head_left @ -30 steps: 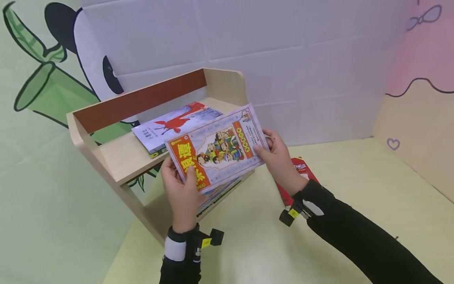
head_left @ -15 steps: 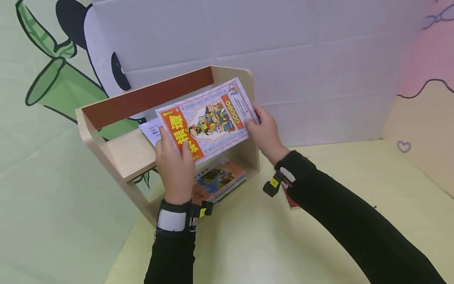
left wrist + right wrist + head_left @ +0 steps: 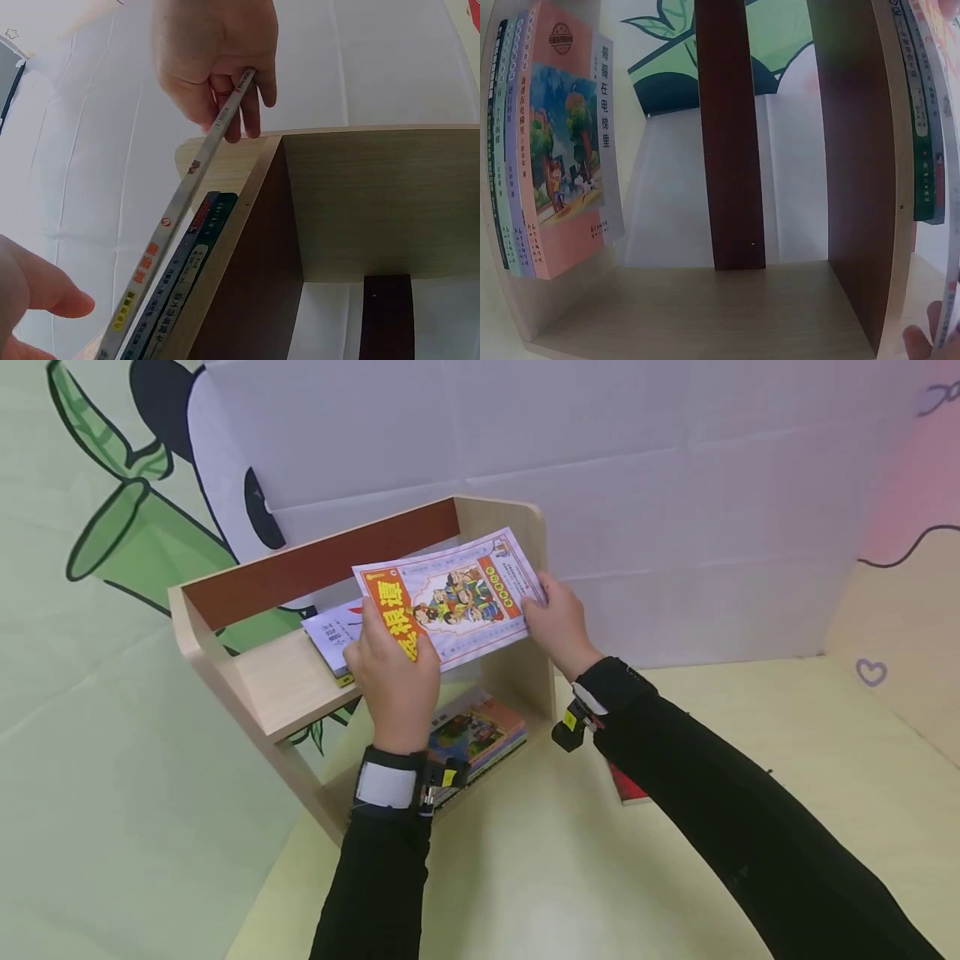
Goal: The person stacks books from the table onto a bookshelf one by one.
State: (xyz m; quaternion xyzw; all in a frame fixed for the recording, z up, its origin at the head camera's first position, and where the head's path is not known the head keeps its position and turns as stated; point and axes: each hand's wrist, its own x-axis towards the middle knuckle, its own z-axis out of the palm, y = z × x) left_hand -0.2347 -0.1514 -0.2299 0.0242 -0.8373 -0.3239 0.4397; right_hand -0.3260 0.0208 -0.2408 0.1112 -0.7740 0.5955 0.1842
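Observation:
A thin book [image 3: 465, 597] with a white and orange cover is tilted over the upper shelf. My right hand [image 3: 558, 622] grips its right end, thumb on the cover and fingers curled beneath. My left hand [image 3: 393, 685] lies at the near left corner, its fingers extended along the left edge. In the left wrist view, a left fingertip [image 3: 73, 304] shows on the cover side, apart from the book's spine [image 3: 169, 217]. Partly hidden by the held book, a white book [image 3: 330, 639] lies in a small stack on the upper shelf.
The wooden bookshelf [image 3: 281, 681] stands at an angle, its back rail [image 3: 322, 560] behind the held book. A stack of several books [image 3: 480, 731] lies on the lower shelf. A red book [image 3: 628, 787] on the table is partly covered by my right sleeve.
Both hands have carried the thin book up and away from me, over the upper shelf. My left fingers have shifted from under its left end to its left edge.

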